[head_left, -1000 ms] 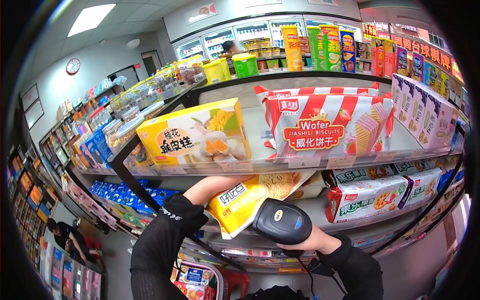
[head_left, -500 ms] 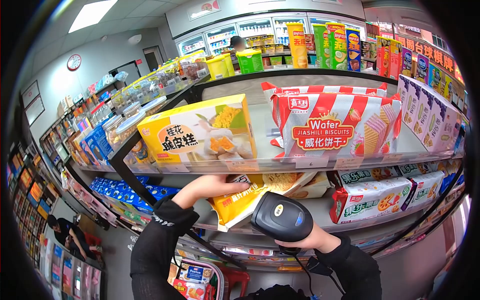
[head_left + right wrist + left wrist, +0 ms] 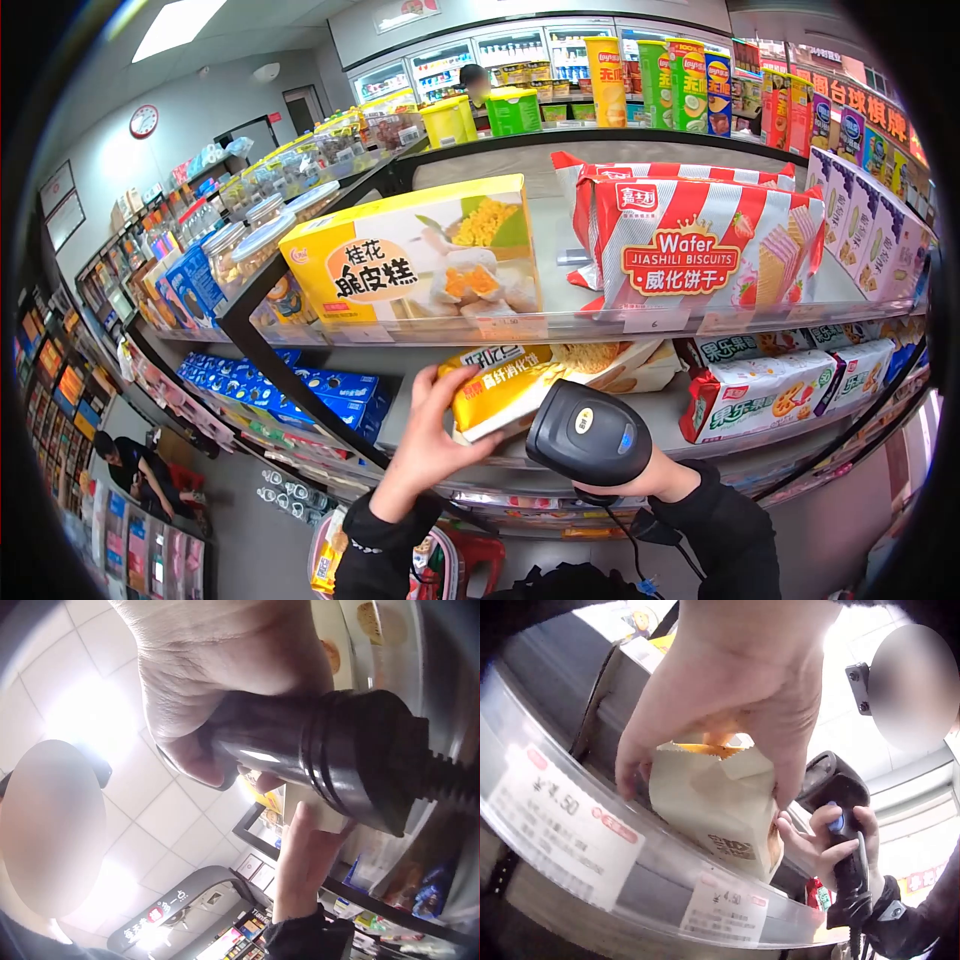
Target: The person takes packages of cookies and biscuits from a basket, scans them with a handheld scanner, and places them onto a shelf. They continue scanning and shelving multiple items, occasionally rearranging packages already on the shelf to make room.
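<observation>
A yellow biscuit packet [image 3: 505, 390] leans on the lower shelf, tilted. My left hand [image 3: 436, 440] grips its near end, fingers on one side and thumb on the other. In the left wrist view the packet's pale underside [image 3: 712, 799] faces the camera below the palm. My right hand [image 3: 645, 475] holds a black barcode scanner [image 3: 590, 435] by its handle, its head close over the packet's right part. A finger lies by the scanner's blue trigger [image 3: 835, 816] in the left wrist view. The scanner hides part of the packet.
Above, the upper shelf carries a yellow cake box [image 3: 410, 250] and red-striped wafer packets [image 3: 700, 245]. White biscuit packs [image 3: 765, 395] stand right of the packet, blue boxes [image 3: 330, 400] left. A cable [image 3: 630, 550] hangs from the scanner. A red stool [image 3: 480, 560] stands below.
My left hand has moved from the packet's upper edge down to its near left end. The packet has shifted right and turned to show more of its side. The scanner stays close to it.
</observation>
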